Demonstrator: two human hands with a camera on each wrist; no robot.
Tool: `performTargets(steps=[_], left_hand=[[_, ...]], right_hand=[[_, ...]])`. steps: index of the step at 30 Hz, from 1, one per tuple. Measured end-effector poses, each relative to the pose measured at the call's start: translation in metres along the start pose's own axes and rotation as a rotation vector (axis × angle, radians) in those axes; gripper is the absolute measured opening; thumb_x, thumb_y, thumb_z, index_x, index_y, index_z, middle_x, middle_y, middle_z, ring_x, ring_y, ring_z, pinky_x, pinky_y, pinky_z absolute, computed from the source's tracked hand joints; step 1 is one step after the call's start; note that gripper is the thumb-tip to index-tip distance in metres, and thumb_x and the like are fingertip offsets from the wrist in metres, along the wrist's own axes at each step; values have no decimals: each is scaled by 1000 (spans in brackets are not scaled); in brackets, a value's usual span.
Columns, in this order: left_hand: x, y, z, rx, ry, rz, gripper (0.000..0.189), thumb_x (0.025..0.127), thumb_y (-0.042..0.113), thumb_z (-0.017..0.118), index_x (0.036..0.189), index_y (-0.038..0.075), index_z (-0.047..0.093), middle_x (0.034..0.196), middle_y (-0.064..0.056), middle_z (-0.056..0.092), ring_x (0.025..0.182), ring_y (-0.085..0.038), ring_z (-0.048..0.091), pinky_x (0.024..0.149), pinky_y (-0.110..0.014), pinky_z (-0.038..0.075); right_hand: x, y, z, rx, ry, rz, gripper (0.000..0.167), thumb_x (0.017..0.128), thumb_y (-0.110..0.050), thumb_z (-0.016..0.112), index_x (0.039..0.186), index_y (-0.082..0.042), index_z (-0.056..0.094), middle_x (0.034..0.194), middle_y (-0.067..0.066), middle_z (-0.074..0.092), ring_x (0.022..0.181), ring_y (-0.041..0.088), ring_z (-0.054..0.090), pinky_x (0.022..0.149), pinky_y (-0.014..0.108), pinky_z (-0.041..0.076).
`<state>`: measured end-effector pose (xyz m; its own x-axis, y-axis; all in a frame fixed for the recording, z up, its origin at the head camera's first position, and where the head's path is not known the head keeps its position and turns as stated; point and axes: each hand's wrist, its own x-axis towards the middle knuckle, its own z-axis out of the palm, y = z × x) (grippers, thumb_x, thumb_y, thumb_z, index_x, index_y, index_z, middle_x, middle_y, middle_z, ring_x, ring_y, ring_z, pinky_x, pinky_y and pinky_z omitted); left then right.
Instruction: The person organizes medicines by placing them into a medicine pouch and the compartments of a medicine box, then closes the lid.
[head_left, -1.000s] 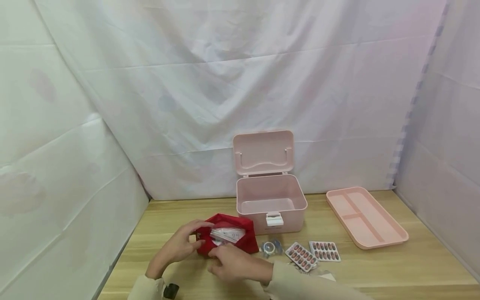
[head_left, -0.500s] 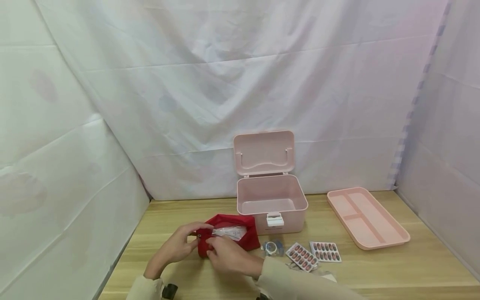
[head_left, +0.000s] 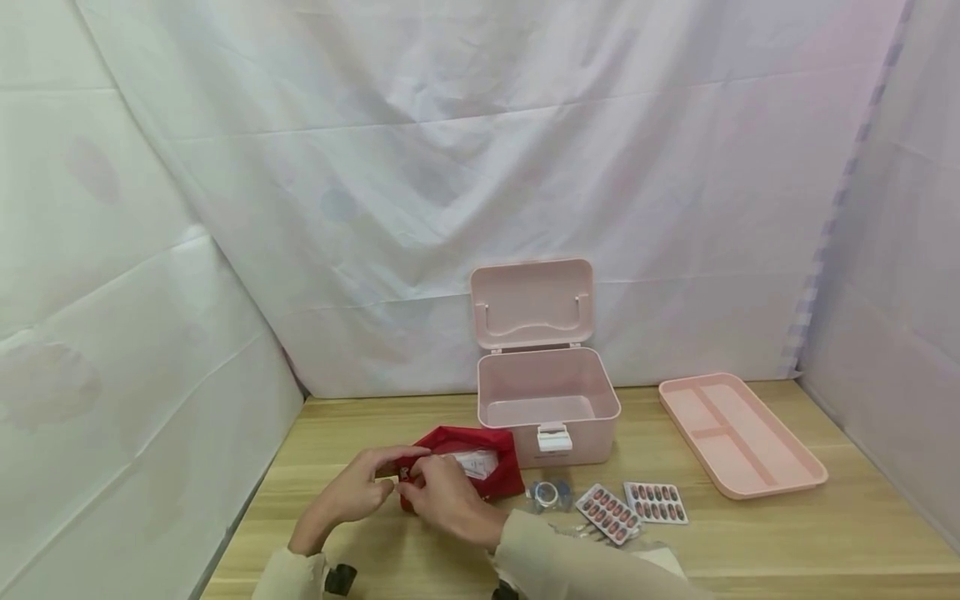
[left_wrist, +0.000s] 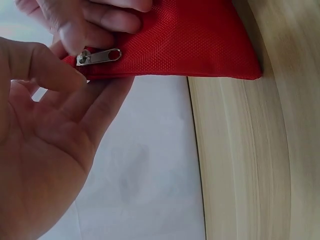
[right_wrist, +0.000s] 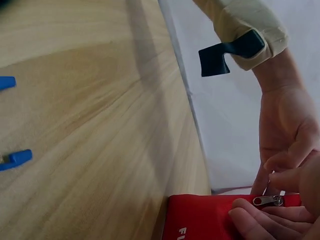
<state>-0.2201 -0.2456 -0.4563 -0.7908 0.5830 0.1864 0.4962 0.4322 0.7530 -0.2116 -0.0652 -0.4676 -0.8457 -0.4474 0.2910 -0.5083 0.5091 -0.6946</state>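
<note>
A red zip pouch stands with its mouth open in the head view, clear-wrapped white packets showing inside. My left hand holds its left end. In the left wrist view, that hand's fingers pass behind the pouch edge and the thumb lies in front. My right hand grips the same end, fingers curled against the red fabric. Beside both hands is the metal zipper pull, also visible in the right wrist view. The right hand covers part of the pouch's mouth in the head view.
Behind the pouch stands a pink box, lid raised. A pink divided tray lies at right. Nearer are a round item in bluish wrap and two capsule blister packs. Blue-tipped items appear in the right wrist view.
My right hand has moved left and up along the pouch, from its front middle to the zipper end, covering more of the packets. The left hand stays at that end.
</note>
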Motion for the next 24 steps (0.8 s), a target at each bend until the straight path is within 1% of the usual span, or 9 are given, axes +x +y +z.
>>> performTargets(steps=[2,4,6,8,9,13,16,20,24], left_hand=[[0,1,0,-10,-8,4,68,76,-25,41,135,4,59,133,-16,61,115,-14,60,93,-28,52],[1,1,0,-2,-15,13,68,76,-25,41,137,1,57,135,-19,59,115,-16,60,92,-27,53],[1,2,-1,-1,-23,21,69,76,-26,40,139,-1,55,137,-21,57,116,-18,59,91,-26,52],[1,3,-1,-6,-31,25,72,73,-27,38,140,-2,53,139,-22,56,117,-19,58,92,-24,51],[1,4,-1,-10,-35,25,74,71,-27,37,140,-2,53,139,-22,55,118,-19,57,92,-23,50],[1,6,-1,-28,-45,30,75,70,-27,37,141,-4,51,140,-23,54,121,-17,56,95,-23,49],[1,7,-1,-22,-45,39,75,70,-27,37,140,-5,51,139,-23,54,119,-15,57,93,-24,50],[2,6,-1,-20,-46,50,75,71,-28,36,141,-6,50,140,-24,54,119,-12,56,93,-24,50],[2,4,0,-29,-48,41,72,74,-28,37,141,-6,49,142,-23,52,124,-12,53,97,-24,48]], right_hand=[[2,1,2,-16,35,6,20,87,-21,78,72,-9,74,57,-9,62,47,-7,41,44,12,36],[4,1,3,-51,69,12,29,85,-28,79,62,-13,70,50,-12,56,45,-8,35,41,13,31],[6,2,5,-83,103,19,35,84,-31,80,55,-16,66,46,-14,50,43,-8,30,40,13,28],[7,3,5,-109,123,26,41,85,-31,79,50,-18,60,42,-15,42,42,-8,26,39,15,24],[6,3,5,-108,123,30,42,85,-29,78,50,-18,59,42,-16,40,41,-8,26,39,14,24],[6,5,5,-96,119,24,38,86,-19,74,51,-18,58,43,-17,37,40,-8,26,37,14,24],[6,6,6,-92,110,0,36,85,-16,72,53,-17,57,44,-17,37,40,-9,27,37,13,24],[5,5,8,-127,112,-24,41,83,-13,70,49,-18,48,44,-16,31,41,-8,23,38,14,21],[5,5,9,-178,134,-23,43,80,-14,68,47,-19,41,42,-16,27,41,-6,23,38,16,21]])
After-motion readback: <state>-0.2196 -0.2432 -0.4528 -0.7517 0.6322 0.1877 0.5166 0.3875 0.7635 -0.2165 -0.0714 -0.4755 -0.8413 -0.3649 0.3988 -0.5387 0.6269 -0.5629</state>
